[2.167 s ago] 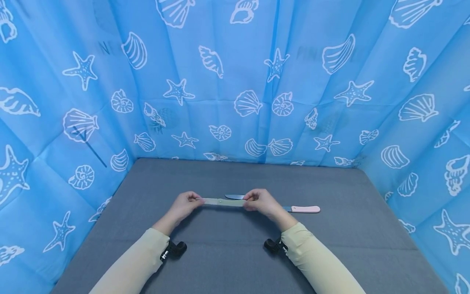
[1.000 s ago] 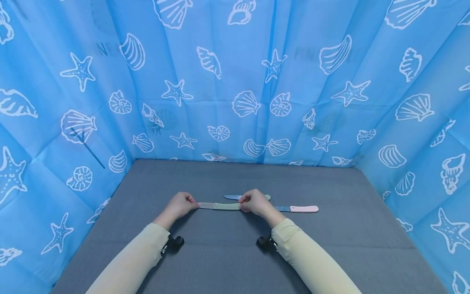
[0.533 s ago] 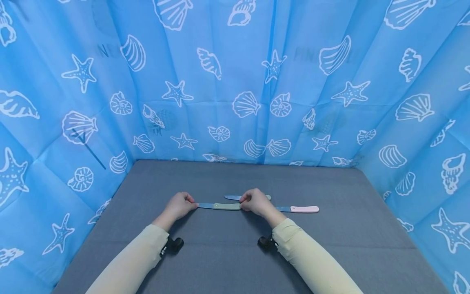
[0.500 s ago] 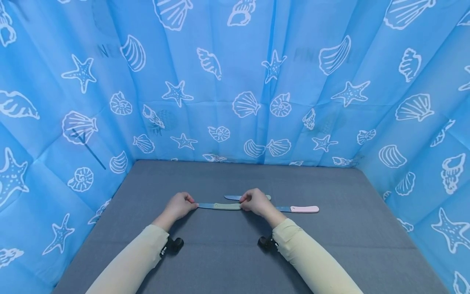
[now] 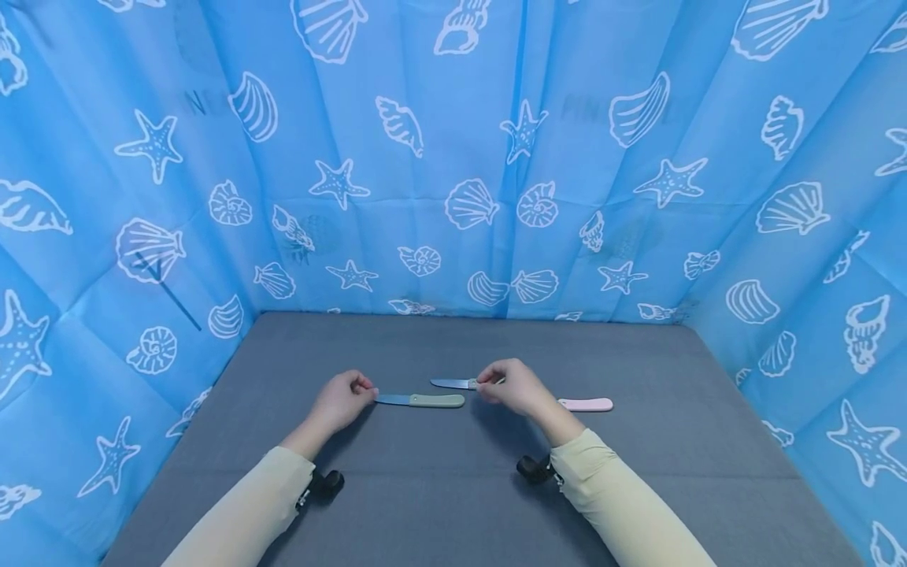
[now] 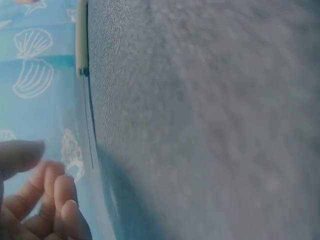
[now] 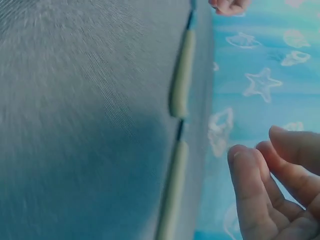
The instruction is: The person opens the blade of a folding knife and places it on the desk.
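A knife with a pale green handle (image 5: pixel 436 401) lies flat on the grey table, blade to the left. My left hand (image 5: pixel 343 402) is at its blade tip; in the left wrist view, thumb and fingers are apart with nothing between them. Farther back lies a second green-handled knife (image 5: pixel 450 384), its handle partly hidden by my right hand (image 5: pixel 517 387). The right wrist view has that hand's thumb and fingers parted, holding nothing, beside the knife handles. To the right, a pink-handled knife (image 5: pixel 586 405) has its blade hidden behind my right hand and wrist.
Grey cloth covers the table (image 5: pixel 439 504). A blue curtain (image 5: pixel 397 181) with white shells and starfish hangs behind it and along both sides. Black wrist cameras sit below both cuffs.
The near green knife was lowered onto the table. Both hands have let go of it. My right hand has moved right and slightly back, over the far knife's handle; my left has drawn slightly left.
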Demonstrator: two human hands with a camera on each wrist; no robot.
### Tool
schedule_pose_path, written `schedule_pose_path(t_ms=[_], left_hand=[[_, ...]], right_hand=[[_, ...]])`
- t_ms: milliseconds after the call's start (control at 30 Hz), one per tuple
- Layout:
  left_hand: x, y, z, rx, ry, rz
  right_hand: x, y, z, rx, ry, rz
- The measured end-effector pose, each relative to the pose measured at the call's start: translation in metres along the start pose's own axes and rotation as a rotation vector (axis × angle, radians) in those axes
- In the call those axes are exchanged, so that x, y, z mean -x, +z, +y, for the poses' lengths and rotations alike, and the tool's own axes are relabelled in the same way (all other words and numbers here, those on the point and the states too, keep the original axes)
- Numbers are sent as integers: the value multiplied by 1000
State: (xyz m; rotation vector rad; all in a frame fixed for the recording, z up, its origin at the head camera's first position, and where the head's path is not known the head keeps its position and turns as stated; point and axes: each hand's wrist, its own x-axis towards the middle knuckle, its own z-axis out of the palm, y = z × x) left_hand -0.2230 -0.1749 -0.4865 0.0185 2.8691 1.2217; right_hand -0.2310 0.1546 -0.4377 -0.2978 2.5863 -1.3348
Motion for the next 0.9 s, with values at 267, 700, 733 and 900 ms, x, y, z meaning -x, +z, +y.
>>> schedule_pose_path(t_ms=[267,700,733,900], left_hand=[[9,-12,2,32,132,94],[24,-50,12,-153,315,328],[25,-53,13,-171,329,354],[28,-67,14,-244,371,453]], right_hand=[[20,-39,3,99,-81,99],[52,-104,26,359,-284,397],[54,-109,28,377,-299,417],[66,-128,36,466,-376,529]])
